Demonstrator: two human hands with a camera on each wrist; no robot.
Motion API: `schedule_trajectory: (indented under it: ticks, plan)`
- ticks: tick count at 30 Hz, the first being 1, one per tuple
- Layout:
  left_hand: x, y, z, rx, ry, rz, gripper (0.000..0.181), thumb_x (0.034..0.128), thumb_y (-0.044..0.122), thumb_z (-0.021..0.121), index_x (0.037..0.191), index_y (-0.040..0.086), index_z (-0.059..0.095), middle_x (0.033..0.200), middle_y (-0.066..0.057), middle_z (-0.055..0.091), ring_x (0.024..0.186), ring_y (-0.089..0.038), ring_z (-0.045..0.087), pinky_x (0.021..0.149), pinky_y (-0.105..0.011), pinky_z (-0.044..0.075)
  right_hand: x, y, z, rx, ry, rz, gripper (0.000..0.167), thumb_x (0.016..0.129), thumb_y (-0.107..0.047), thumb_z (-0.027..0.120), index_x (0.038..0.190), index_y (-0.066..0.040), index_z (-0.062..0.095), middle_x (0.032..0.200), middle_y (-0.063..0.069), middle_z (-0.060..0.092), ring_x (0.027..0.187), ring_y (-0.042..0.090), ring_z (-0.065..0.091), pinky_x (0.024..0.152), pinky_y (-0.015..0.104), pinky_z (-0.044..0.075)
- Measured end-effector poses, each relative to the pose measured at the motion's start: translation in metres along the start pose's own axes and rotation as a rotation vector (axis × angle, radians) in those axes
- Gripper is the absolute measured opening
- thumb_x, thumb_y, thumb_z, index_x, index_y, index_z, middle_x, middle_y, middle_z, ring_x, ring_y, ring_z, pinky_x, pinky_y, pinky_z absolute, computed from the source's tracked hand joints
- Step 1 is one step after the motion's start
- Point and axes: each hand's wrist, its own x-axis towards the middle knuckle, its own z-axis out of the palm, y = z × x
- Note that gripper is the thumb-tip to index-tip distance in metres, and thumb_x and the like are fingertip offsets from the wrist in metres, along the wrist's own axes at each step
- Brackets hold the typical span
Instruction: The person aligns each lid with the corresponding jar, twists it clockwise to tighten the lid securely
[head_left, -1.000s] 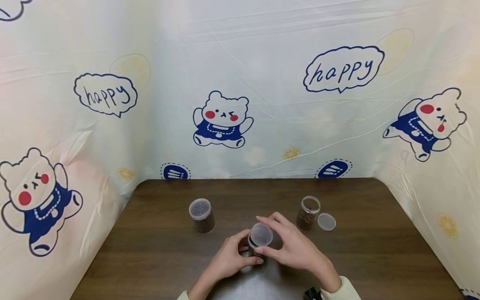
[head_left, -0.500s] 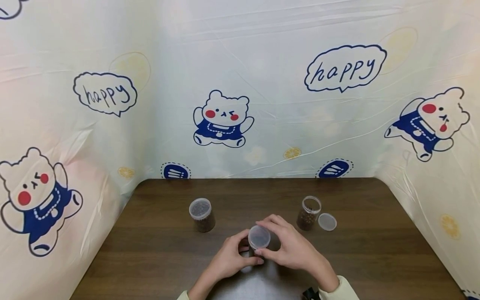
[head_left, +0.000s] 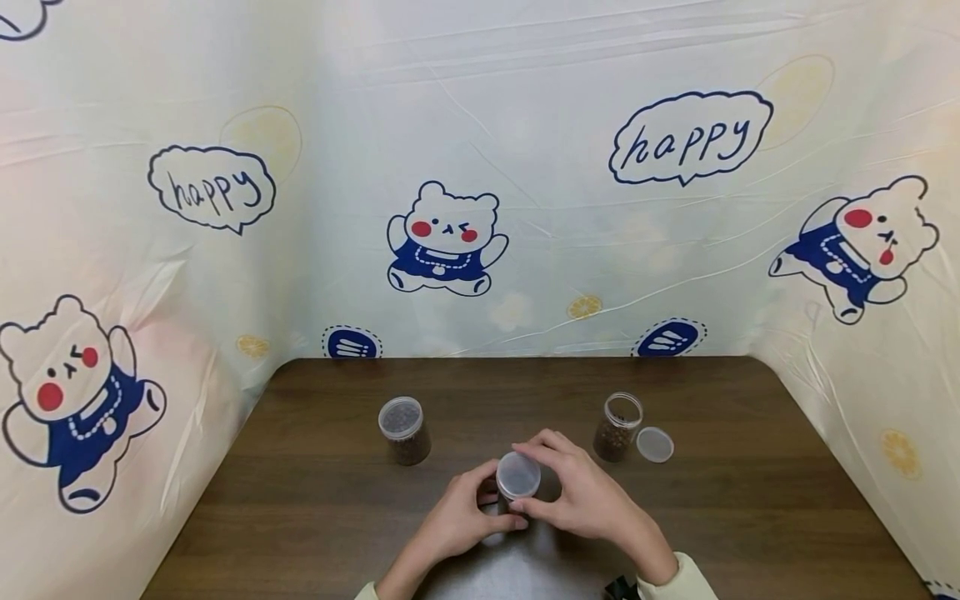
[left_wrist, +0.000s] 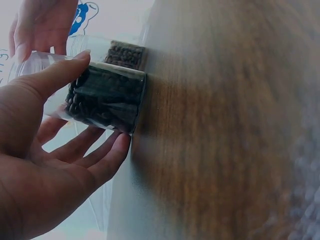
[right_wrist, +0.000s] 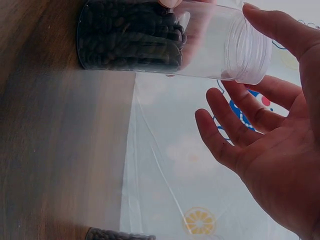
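Note:
Upright on the table stands a clear jar partly filled with dark beans, at the middle front in the head view. My left hand grips its body, thumb on one side and fingers round the other. A translucent round lid sits over the jar's mouth. My right hand holds this lid by its rim between thumb and forefinger; its other fingers extend loosely, as the right wrist view shows. In the head view the hands hide most of the jar's body.
A second bean jar, apparently lidded, stands back left on the brown table. Back right stands an uncapped bean jar, with a loose lid lying flat beside it. Patterned cloth encloses the table's back and sides.
The lid was tilted above the jar's mouth a second ago. My right hand has brought it down and slightly left, level onto the jar. My left hand stays put.

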Motion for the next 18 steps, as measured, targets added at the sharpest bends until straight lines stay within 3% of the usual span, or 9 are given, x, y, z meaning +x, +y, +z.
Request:
schedule_trajectory:
  ticks: [6, 18]
  plan:
    - [-0.0002, 0.0011, -0.0003, 0.005, 0.002, -0.007, 0.054, 0.0849, 0.028, 0.09, 0.132, 0.024, 0.065, 0.123, -0.002, 0.073, 0.118, -0.017, 0.072, 0.099, -0.028, 0.059, 0.0006, -0.0016, -0.0014, -0.019, -0.011, 0.026, 0.059, 0.089, -0.04, 0.085, 0.139, -0.016, 0.068, 0.121, -0.012, 0.063, 0.11, 0.004, 0.061, 0.093, 0.029, 0.058]
    - [-0.0004, 0.0004, 0.0008, 0.021, 0.006, -0.007, 0.058, 0.0848, 0.028, 0.09, 0.136, 0.022, 0.064, 0.125, -0.003, 0.073, 0.119, -0.019, 0.072, 0.1, -0.029, 0.059, 0.0014, -0.0052, -0.0027, -0.087, -0.024, 0.025, 0.057, 0.091, -0.041, 0.083, 0.137, -0.011, 0.069, 0.12, -0.008, 0.064, 0.111, 0.008, 0.062, 0.093, 0.033, 0.058]
